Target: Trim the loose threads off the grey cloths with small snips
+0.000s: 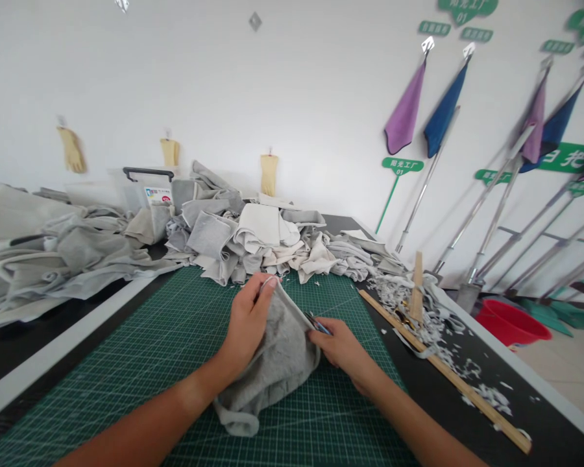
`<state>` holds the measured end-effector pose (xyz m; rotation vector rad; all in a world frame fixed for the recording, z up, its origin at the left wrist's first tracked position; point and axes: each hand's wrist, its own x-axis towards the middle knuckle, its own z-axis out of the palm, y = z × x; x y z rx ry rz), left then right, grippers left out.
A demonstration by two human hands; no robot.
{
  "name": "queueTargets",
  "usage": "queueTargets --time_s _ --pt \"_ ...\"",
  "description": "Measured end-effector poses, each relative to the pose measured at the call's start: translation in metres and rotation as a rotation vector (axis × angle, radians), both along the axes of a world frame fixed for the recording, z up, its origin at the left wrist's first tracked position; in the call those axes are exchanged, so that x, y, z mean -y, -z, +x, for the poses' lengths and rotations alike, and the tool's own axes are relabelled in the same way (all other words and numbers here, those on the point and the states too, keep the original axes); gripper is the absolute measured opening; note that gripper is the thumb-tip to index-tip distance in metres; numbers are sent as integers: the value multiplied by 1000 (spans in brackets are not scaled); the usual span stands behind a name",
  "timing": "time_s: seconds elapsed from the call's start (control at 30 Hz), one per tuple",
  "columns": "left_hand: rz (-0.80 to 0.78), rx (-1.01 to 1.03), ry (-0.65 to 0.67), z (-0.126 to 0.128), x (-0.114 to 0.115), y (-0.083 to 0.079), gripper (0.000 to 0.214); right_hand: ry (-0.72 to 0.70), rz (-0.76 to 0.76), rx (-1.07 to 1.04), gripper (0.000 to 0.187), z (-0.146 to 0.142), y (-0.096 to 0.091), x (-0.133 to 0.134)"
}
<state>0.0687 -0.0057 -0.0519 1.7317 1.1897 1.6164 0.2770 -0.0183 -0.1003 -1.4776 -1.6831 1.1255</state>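
Note:
A grey piece of cloth point(287, 350) hangs just over the green cutting mat point(165, 383), its lower end near the mat. My left hand point(250, 314) pinches the cloth's upper corner between thumb and fingers. A pale folded edge runs from there down toward my right hand point(338, 344). That hand is closed around small blue-handled snips point(321, 326), whose dark tips lie against the pale edge. My fingers hide most of the snips, so I cannot tell whether the blades are parted.
Behind the mat lies a heap of grey and white cloths point(253, 233), with another pile point(63, 246) at left. A clear plastic box point(150, 188) stands between them. At right are a wooden strip point(448, 370), cloth scraps point(438, 311) and a red bucket point(511, 322).

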Motion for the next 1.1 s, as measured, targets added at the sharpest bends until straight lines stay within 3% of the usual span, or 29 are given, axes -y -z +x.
queueTargets --time_s 0.17,0.33,0.5,0.6,0.77,0.9,1.0,1.1 --pt "117 54 -174 -13 1 -33 26 81 211 233 26 13 -9 -9" --pt "236 65 -241 -21 14 -68 24 244 358 427 22 22 -35 -4" --pt "425 192 -333 -37 21 -101 22 281 467 457 28 39 -60 -1" --pt "480 291 -351 -52 17 -112 20 291 500 450 28 50 -68 -1" --pt "456 355 -322 -75 2 -110 18 367 501 454 26 63 -75 -1" --pt "519 245 -478 -95 -14 -100 22 315 410 267 28 64 -75 -2" --pt "399 -112 -680 -120 -31 -83 28 271 234 -111 36 58 -69 -4" --pt "16 -592 -712 -141 -49 -58 29 223 54 -406 45 49 -61 -4"
